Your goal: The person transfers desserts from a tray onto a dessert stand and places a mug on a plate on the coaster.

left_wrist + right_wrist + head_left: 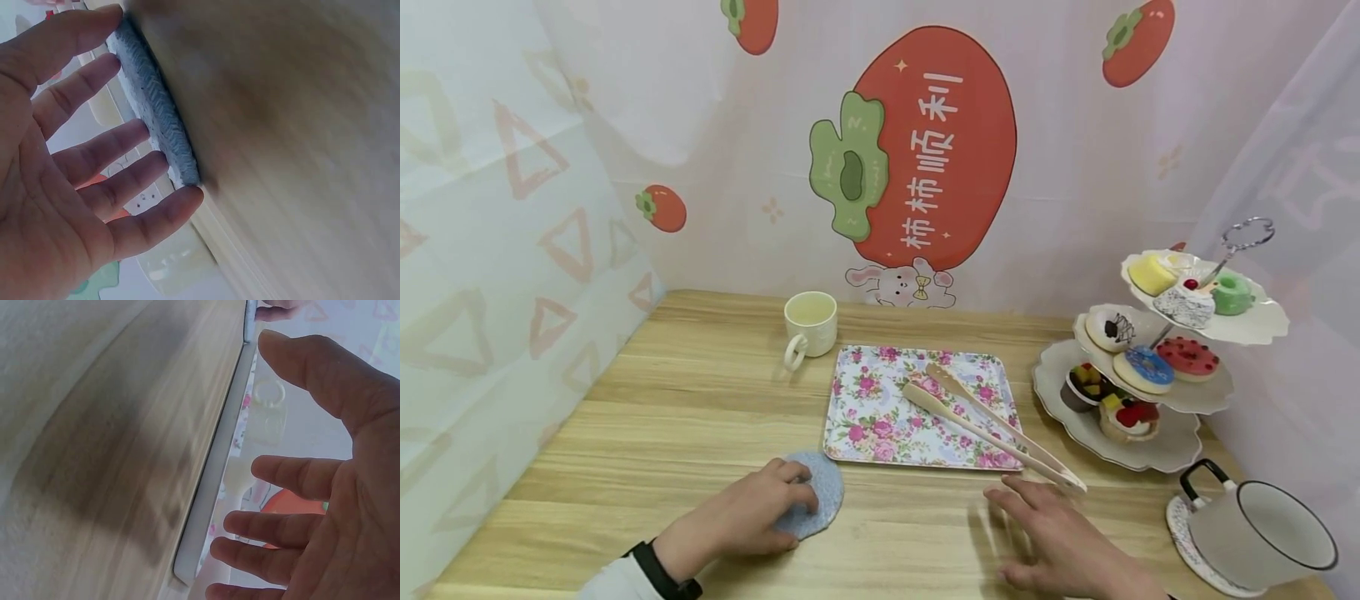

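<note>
My left hand [760, 508] is over a round blue-grey coaster [823, 498] near the front of the table. In the left wrist view its fingers [100, 150] are spread, with the fingertips touching the coaster [159, 103] and the thumb at one edge. Opposite, my right hand [1052, 533] hovers just in front of the floral tray [868, 404], fingers apart and holding nothing. Wooden tongs [977, 429] lie across that tray, their joined end past its front right corner, close to the right fingertips.
A cream mug [812, 321] stands behind the tray's left side. At right is a tiered stand [1202, 396] of cakes and donuts, such as a blue donut [1144, 369]. A white pot [1247, 533] with a black handle sits on a patterned coaster [1183, 542] at front right.
</note>
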The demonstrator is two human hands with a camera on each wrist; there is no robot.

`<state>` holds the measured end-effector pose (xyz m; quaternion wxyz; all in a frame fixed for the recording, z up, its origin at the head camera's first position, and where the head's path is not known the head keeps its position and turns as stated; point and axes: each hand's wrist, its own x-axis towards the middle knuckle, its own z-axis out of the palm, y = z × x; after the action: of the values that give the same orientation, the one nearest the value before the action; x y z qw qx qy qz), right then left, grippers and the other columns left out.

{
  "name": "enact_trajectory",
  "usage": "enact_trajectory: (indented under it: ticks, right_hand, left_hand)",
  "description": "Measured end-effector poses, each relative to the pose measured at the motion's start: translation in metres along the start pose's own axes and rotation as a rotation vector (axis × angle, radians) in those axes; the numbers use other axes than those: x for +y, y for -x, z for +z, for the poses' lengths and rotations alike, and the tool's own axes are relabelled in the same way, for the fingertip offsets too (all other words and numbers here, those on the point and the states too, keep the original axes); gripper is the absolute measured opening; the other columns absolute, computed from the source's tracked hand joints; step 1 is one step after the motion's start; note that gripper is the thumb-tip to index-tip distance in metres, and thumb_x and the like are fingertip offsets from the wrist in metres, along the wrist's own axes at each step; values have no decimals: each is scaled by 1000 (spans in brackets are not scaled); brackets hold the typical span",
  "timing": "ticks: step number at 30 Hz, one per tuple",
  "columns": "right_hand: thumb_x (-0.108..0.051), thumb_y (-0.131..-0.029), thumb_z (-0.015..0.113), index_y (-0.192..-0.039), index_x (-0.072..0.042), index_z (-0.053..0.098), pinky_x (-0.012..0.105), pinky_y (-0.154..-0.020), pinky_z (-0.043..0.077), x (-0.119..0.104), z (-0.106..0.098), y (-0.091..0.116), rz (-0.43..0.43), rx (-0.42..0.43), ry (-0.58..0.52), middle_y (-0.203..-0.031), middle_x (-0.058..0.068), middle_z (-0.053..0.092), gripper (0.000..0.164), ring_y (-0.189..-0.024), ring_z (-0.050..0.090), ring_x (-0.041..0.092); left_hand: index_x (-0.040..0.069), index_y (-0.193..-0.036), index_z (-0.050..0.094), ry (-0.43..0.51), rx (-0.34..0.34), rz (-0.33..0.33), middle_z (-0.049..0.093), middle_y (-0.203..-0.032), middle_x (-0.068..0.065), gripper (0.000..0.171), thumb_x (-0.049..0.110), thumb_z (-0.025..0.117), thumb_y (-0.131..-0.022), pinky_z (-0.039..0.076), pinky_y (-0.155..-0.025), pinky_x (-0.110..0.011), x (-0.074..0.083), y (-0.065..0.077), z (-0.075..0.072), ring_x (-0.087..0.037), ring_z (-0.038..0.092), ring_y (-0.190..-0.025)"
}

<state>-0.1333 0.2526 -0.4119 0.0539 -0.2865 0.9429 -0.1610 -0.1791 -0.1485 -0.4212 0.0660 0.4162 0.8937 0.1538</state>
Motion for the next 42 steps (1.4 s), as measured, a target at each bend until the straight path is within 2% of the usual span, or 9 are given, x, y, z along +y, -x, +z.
enact_trajectory:
  ticks: [12, 21, 30, 35, 42]
  right_hand:
    - [-44, -72, 75, -133, -11, 47, 57, -85, 42, -3, 3, -5, -10, -37, -29, -133, 25, 41, 75, -116, 43, 41]
    - [-46, -73, 74, -134, -12, 46, 56, -86, 41, -4, 1, -5, 3, -69, -35, -134, 24, 41, 75, -117, 44, 39]
    - [-51, -73, 71, -135, -15, 46, 54, -88, 41, -6, 1, -2, -12, -57, -19, -136, 18, 41, 76, -118, 43, 32]
    - [-50, -73, 72, -133, -14, 46, 55, -87, 42, -6, 1, -5, -26, -47, -26, -134, 21, 42, 75, -117, 44, 36]
    - [-51, -72, 73, -132, -13, 48, 55, -85, 43, -6, -3, -7, -41, -16, -15, -133, 21, 42, 76, -115, 45, 37]
  left_hand:
    - [24, -100, 67, -26, -59, 107, 54, -116, -7, 30, 26, 77, -71, 47, -79, -31, 16, -18, 8, -22, 50, -101]
    - [26, -103, 68, -55, -71, 180, 54, -114, -4, 34, 24, 77, -70, 43, -67, -21, 30, -31, 10, -15, 47, -93]
    - [28, -106, 66, -69, -103, 252, 52, -115, -2, 38, 24, 76, -70, 40, -64, -19, 42, -43, 14, -13, 45, -95]
    - [28, -109, 66, -79, -121, 292, 51, -116, -2, 37, 24, 76, -73, 41, -65, -18, 47, -49, 17, -12, 45, -96]
    - [30, -108, 66, -119, -102, 323, 52, -114, -1, 36, 26, 75, -74, 40, -62, -18, 49, -51, 18, -12, 46, -94]
